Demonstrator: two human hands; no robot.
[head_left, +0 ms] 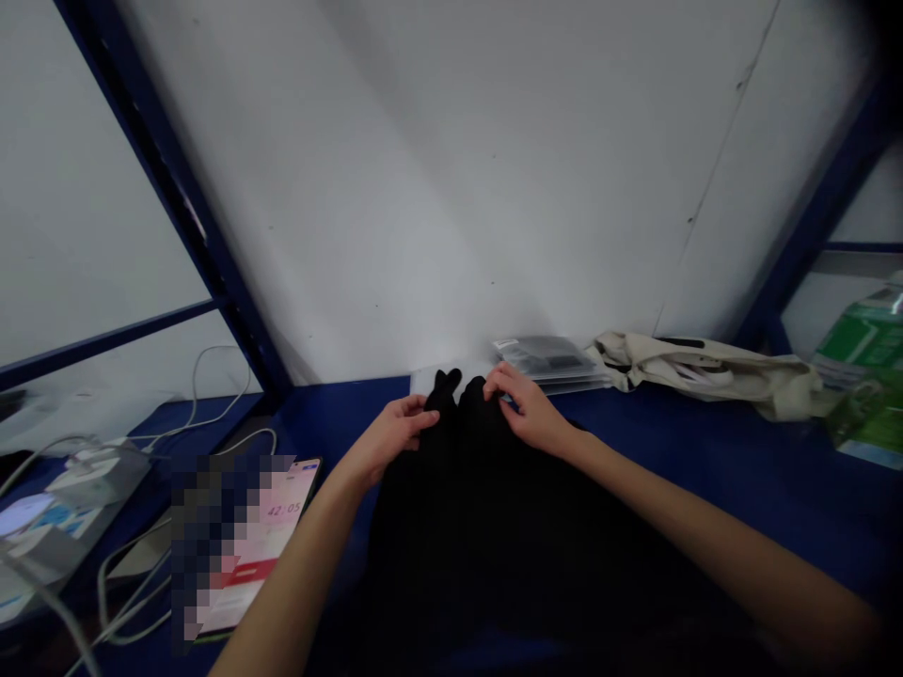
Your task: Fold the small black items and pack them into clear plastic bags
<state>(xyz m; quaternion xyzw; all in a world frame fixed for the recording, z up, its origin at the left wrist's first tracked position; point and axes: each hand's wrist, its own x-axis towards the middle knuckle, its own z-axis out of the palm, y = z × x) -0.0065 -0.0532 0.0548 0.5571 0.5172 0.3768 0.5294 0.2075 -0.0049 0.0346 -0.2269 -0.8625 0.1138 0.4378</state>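
One blk cloth, prob. light, soft; best held nr tip. L hand pinches it; R hand fingers curled, can't tell if gripping.

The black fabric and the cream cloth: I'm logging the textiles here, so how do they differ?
The black fabric is very dark, showing little surface detail; the cream cloth is pale, with visible folds.
The black fabric is between the fingers of the left hand and right hand; the cream cloth lies on the blue surface near the wall, touched by neither.
Both look soft.
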